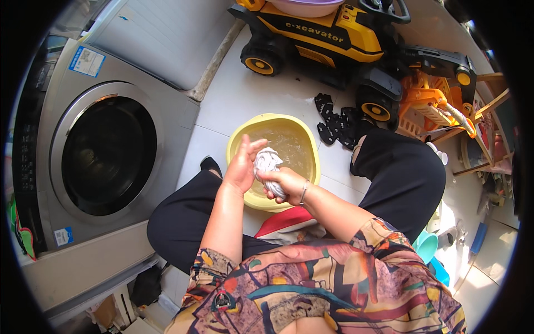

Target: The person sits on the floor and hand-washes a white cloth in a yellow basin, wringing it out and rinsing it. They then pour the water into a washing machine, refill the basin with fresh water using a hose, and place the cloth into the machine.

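Observation:
My right hand (288, 183) is closed around a bunched, twisted white cloth (268, 160), whose folds stick out above and below the fist. Beside the cloth's left side is my left hand (241, 169), palm turned inward and fingers apart; whether its palm touches the cloth is hard to tell. Both hands are over the near left part of a yellow plastic basin (315, 150). Cloudy, brownish water (292, 140) with ripples or suds lies in it. A bracelet circles my right wrist.
At left stands a grey front-loading washing machine (106, 154). Black printed garments, perhaps socks (333, 121), lie beyond the basin near a yellow-black ride-on toy excavator (317, 37). Red and white fabric (288, 223) lies before me. Turquoise plastic items (426, 246) stand at right.

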Action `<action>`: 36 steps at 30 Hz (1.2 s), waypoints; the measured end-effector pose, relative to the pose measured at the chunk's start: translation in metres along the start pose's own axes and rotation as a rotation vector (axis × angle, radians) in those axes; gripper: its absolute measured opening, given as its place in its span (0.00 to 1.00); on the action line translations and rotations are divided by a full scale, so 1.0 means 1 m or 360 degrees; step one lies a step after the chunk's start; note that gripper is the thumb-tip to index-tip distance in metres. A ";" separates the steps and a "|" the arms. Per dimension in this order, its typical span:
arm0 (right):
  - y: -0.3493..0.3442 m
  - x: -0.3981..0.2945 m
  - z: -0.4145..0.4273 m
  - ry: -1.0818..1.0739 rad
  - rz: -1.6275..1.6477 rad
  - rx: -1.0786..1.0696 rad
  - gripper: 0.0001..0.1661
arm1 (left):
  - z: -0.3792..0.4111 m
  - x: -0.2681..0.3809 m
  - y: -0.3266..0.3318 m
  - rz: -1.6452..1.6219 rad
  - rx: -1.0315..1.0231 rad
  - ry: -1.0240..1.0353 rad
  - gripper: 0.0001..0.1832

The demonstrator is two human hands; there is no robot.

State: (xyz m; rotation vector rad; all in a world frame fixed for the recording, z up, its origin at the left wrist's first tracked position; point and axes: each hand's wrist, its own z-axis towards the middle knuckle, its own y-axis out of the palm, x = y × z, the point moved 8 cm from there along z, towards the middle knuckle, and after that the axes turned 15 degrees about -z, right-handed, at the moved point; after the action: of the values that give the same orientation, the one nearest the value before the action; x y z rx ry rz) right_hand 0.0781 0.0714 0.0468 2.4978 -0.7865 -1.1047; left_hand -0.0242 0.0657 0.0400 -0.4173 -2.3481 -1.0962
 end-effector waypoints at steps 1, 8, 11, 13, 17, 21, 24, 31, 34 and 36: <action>0.013 -0.008 -0.009 -0.0016 0.0317 -0.0186 0.17 | -0.007 0.008 0.011 -0.0239 -0.0113 -0.0019 0.36; 0.078 -0.036 -0.062 0.0075 0.1703 -0.1160 0.26 | -0.046 0.032 0.078 -0.0873 -0.1262 0.0218 0.44; 0.068 -0.066 -0.071 -0.0213 0.1830 -0.1217 0.27 | -0.057 0.033 0.098 -0.0659 -0.1413 0.0245 0.36; 0.068 -0.078 -0.078 -0.0248 0.1857 -0.1272 0.25 | -0.051 0.037 0.100 -0.0596 -0.1148 0.0318 0.22; 0.066 -0.067 -0.069 -0.0150 0.1591 -0.1095 0.18 | -0.041 0.042 0.100 -0.0411 -0.0919 0.0223 0.09; 0.048 -0.041 -0.047 -0.0033 0.1056 -0.0552 0.10 | -0.028 0.034 0.077 -0.0060 -0.0418 0.0117 0.10; 0.031 -0.026 -0.031 -0.0093 0.0622 -0.0235 0.06 | -0.019 0.026 0.067 0.0270 -0.0187 0.0113 0.11; -0.018 -0.004 0.007 -0.0327 -0.0452 0.0588 0.15 | 0.016 -0.004 0.015 0.0723 0.0134 0.0442 0.12; -0.030 0.001 0.013 -0.0376 -0.1018 0.1027 0.30 | 0.020 -0.004 -0.001 0.1120 0.0296 0.0743 0.12; -0.031 0.001 0.013 -0.0393 -0.1144 0.1076 0.34 | 0.012 -0.005 -0.003 0.1157 0.0403 0.0717 0.12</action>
State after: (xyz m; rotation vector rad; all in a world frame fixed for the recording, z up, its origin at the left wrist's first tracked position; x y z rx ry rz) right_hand 0.0804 0.0948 0.0232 3.4133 -0.3274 -1.5998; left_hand -0.0255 0.0729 0.0291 -0.7560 -1.6830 -0.4719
